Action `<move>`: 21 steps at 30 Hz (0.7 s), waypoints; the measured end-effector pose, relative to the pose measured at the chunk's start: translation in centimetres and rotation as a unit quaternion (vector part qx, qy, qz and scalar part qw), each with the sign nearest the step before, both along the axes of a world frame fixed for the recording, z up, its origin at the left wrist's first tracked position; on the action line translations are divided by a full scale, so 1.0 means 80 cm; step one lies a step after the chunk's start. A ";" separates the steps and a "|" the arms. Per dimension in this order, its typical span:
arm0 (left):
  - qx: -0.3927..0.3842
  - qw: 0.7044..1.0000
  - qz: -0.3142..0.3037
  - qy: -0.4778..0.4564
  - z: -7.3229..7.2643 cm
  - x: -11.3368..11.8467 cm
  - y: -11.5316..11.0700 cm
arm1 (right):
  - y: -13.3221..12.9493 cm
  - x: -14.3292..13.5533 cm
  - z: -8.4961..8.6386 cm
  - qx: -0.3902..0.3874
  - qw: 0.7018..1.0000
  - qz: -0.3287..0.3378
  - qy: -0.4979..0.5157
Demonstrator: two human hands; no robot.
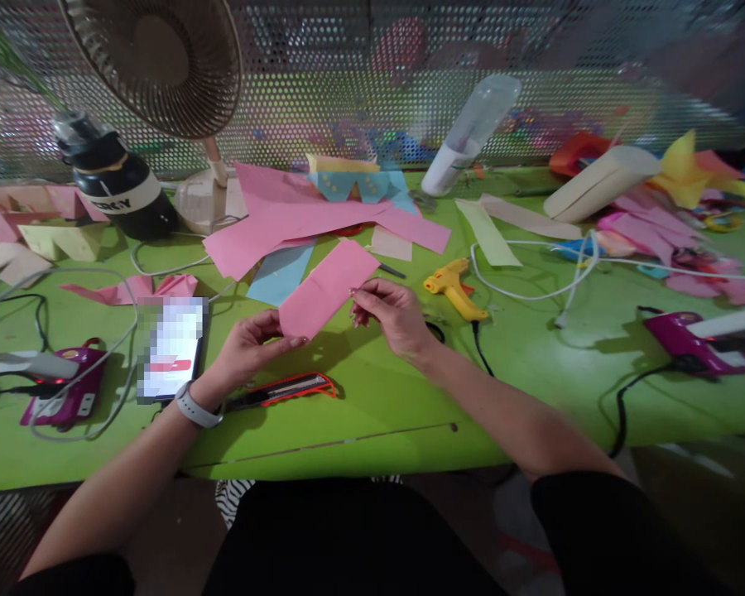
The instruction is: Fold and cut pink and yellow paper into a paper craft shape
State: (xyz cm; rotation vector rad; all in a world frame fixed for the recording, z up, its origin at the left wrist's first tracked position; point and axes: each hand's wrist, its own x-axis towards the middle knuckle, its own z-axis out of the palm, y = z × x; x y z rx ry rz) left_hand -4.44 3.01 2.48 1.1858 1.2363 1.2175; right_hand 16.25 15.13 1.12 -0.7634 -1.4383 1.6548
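Observation:
A folded-looking piece of pink paper (pixel 329 290) is held up above the green table. My left hand (pixel 257 343) pinches its lower left end, with the thumb on the near face. At the paper's right edge, my right hand (pixel 391 314) has its thumb and fingers pressed together on the border. Below the hands lies a box cutter (pixel 285 389) with an orange-red edge. A yellow hot glue gun (pixel 455 288) rests to the right of my right hand. Behind the held piece are larger pink paper sheets (pixel 298 215) and a blue sheet (pixel 281 269).
A phone (pixel 172 352) lies left of my left wrist. Purple power strips (pixel 78 385) with cables sit at both sides. A fan (pixel 161 58), a dark bottle (pixel 121 186), a tilted clear bottle (pixel 472 136) and a paper roll (pixel 602 182) stand or lie along the mesh wall.

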 end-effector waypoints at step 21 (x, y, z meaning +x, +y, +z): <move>0.320 0.583 0.008 0.746 0.014 0.033 -0.024 | 0.015 0.025 0.011 0.570 0.707 0.118 -0.402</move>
